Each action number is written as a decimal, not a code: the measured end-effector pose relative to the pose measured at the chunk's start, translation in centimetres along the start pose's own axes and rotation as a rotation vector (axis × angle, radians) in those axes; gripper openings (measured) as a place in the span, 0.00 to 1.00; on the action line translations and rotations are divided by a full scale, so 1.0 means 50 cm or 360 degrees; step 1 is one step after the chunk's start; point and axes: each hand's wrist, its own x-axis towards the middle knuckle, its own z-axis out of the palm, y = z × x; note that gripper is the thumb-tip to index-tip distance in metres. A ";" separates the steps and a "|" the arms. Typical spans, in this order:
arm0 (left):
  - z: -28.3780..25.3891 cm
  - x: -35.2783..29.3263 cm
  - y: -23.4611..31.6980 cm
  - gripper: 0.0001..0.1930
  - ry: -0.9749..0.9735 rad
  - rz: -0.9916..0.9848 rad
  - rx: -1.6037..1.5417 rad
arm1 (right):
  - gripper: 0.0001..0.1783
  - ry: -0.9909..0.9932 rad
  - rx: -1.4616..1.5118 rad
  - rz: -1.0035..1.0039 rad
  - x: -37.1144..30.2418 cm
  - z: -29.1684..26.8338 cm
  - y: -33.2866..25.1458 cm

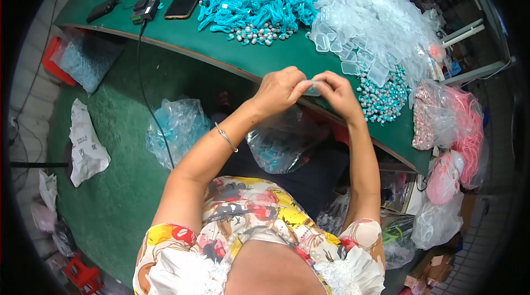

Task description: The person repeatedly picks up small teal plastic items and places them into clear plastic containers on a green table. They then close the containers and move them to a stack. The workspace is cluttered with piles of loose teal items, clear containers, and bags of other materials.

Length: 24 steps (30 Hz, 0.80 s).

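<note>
My left hand point(282, 91) and my right hand point(338, 96) meet over the front edge of the green table point(221, 55). Between their fingertips they pinch a small clear plastic case point(312, 91), mostly covered by the fingers. Beyond them lies a heap of turquoise cords point(256, 0), with grey-and-turquoise bead-like pieces point(262, 34) along its near side. Right of my right hand are many more small grey-and-turquoise pieces point(383, 96). A large pile of clear plastic cases point(364, 19) spreads over the far right of the table.
A phone point(182, 2), a small black device point(145, 9) with a hanging cable point(144, 74) and a dark case point(102, 9) lie at the left. Bags of turquoise pieces point(179, 129) stand below the table. Bagged pink cords point(466, 135) hang at the right edge.
</note>
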 end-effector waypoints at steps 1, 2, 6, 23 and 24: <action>0.006 -0.002 0.010 0.10 0.0058 -0.0045 -0.0038 | 0.09 0.0055 0.0159 -0.0125 0.027 -0.014 0.016; 0.010 -0.012 0.023 0.11 -0.0015 0.0001 0.0044 | 0.10 0.0314 -0.0362 -0.0300 0.057 -0.025 0.030; 0.038 -0.074 0.055 0.13 -0.0359 0.0143 0.0219 | 0.08 0.0759 -0.1683 -0.0348 0.134 -0.009 0.050; -0.038 0.155 -0.148 0.05 0.0113 -0.0077 0.1370 | 0.11 0.0307 -0.0907 -0.0538 -0.062 0.000 -0.011; -0.032 0.157 -0.147 0.04 0.0167 -0.0056 0.1378 | 0.11 0.0373 -0.0933 -0.0533 -0.067 -0.002 -0.013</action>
